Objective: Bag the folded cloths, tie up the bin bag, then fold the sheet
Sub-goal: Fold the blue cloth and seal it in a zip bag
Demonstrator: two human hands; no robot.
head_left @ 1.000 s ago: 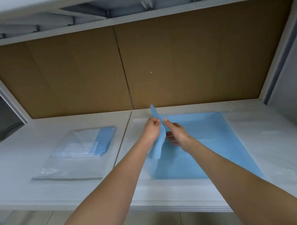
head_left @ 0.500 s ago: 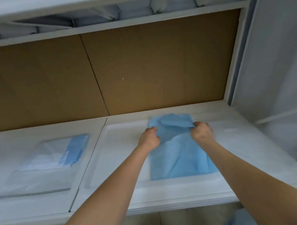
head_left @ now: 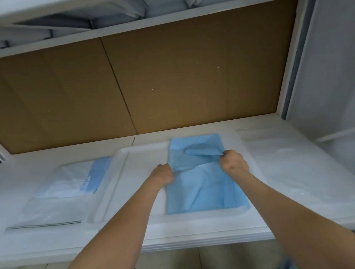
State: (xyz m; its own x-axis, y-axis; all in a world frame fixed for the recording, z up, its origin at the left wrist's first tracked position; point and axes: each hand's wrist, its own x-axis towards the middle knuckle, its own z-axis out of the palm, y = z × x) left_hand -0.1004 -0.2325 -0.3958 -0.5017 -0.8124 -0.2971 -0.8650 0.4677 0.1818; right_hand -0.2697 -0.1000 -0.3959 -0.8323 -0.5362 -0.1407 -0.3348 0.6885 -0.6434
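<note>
Far left of the frame first: the clear bag (head_left: pixel 54 207) lies flat on the counter (head_left: pixel 294 170). A folded cloth (head_left: pixel 99 171) shows blue through the plastic at its upper right corner, and the dark seal strip points toward the bottom of the frame. The bag is well apart from both my hands, so the action isn't there.

Just right of it rises the rim of the white tray (head_left: pixel 117 176), and on the tray lies the blue sheet (head_left: pixel 203 193). That's the thing in play.

Centre frame now, my left hand (head_left: pixel 163 174): fingers curled tight, pinching the sheet's left edge. Across the cloth, my right hand (head_left: pixel 233 161) is closed as well, gripping a bunched-up flap at the sheet's right edge. It sits a touch higher in the frame than the left.

Here's the relation that matters. The sheet is a long strip, and its long axis runs straight up the frame, from lower centre to its far end under the brown backboard (head_left: pixel 171 84). My hands straddle it, one on each long side, nearer its upper end than its lower. The stretch between them is slack and creased, with a loose fold lifted off the tray beside the right hand.

I judge the coming move to be a fold across that long axis, and the two hands look about equally placed for it. The right one holds the loose cloth, so it needs to draw that flat or the crease goes crooked.
</note>
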